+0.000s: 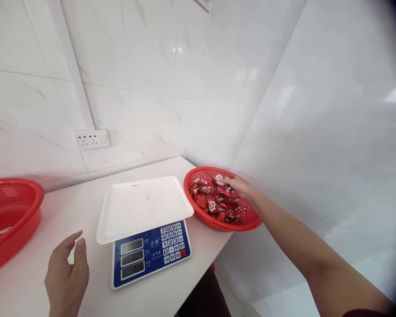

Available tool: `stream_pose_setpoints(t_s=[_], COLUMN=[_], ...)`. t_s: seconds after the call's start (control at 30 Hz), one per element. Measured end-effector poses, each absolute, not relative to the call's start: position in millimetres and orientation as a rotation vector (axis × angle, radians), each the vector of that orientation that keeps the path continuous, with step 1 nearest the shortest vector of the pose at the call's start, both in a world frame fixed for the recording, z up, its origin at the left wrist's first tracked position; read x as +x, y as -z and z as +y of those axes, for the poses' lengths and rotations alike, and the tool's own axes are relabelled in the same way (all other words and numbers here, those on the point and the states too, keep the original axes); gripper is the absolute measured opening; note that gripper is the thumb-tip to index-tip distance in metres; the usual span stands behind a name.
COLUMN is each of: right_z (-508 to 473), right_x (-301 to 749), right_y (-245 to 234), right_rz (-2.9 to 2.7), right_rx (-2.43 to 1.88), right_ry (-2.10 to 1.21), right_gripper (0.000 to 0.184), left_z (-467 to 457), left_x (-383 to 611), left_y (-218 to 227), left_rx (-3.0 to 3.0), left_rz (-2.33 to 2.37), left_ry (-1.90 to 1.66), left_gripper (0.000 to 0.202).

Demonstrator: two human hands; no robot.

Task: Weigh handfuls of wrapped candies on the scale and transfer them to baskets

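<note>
Red packets lie right under the right hand, inside the red basket; fingertips meet 1, but whether they're pinching it, can't tell! Left hand hangs loosely curled, holding nothing. Reaching in looks done, lifting out isn't yet; scale sits left of that reach.

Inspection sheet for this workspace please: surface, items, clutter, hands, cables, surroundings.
Surface: white table.
Items: scale with white tray; red basket of red packets right of it; second red basket far left.
Clutter: small red scrap on tray.
Left hand: fingers apart, holding nothing, beside scale.
Right hand: fingers at a packet in the basket; grip unclear.
Cables: nothing seen; white trunking meets wall socket.
Surroundings: tiled wall behind.
</note>
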State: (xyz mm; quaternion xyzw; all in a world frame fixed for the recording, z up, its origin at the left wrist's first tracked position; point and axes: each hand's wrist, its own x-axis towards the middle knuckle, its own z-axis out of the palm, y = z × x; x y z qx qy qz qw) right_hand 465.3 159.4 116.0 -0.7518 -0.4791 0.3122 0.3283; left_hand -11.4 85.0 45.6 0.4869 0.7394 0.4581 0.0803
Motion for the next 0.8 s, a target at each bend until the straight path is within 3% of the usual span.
stream_pose_setpoints(t_s=[0.33, 0.53, 0.8], right_z=[178.6, 194.6, 195.9], right_x=[317.6, 268.8, 245.9], right_y=[-144.8, -123.7, -132.0], right_rz=[-1.309, -1.547, -1.506], right_rx=[-1.425, -1.56, -1.292], right_ry=[-1.414, -1.291, -1.563], right_gripper=[0.025, 0.022, 0.024], left_z=[87.0, 87.9, 85.7], left_x=[-17.6, -20.5, -19.4], left_y=[-30.1, -27.4, -29.3], left_rx=[1.509, 1.479, 1.468], left_rz=[2.047, 1.997, 1.969], left_ry=[-1.585, -1.667, -1.693], left_gripper=[0.037, 0.033, 0.031])
